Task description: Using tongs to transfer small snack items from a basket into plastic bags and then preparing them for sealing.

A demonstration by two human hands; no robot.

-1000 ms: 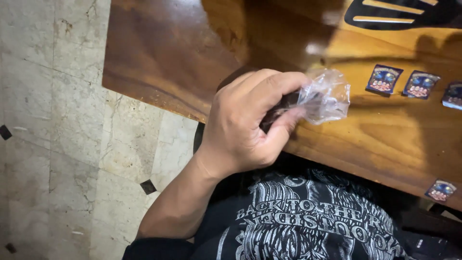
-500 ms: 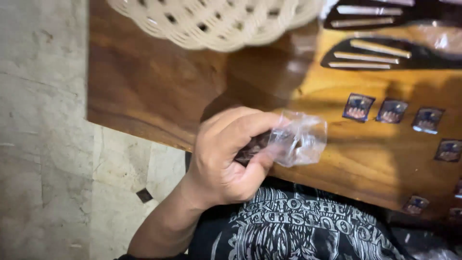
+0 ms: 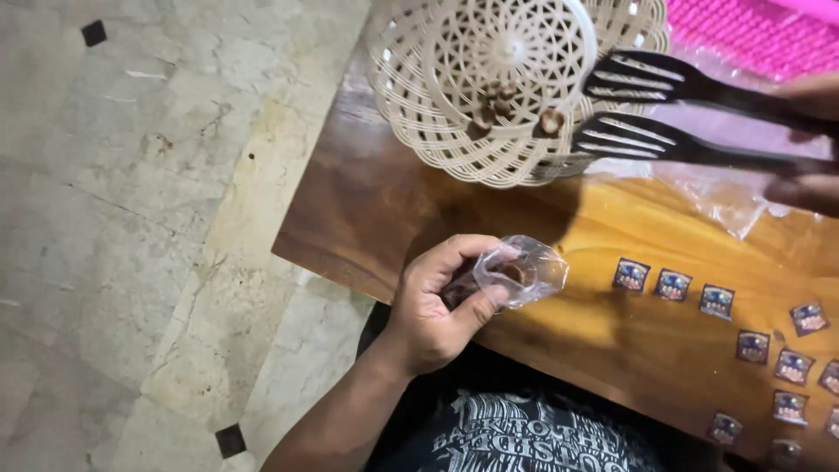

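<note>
Black shirt (image 3: 533,433), white graphic print, bare forearms.

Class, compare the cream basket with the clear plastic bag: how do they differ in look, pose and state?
The cream basket is stiff, opaque openwork; the clear plastic bag is thin, see-through and crumpled. The basket sits on the wooden table; the bag is pinched in the left hand, off the table. The basket is far wider than the bag. Both hold small brown pieces.

Cream woven basket (image 3: 489,87) now fully in view, black tongs (image 3: 664,114) at its rim, right hand (image 3: 808,144) on them.
</note>
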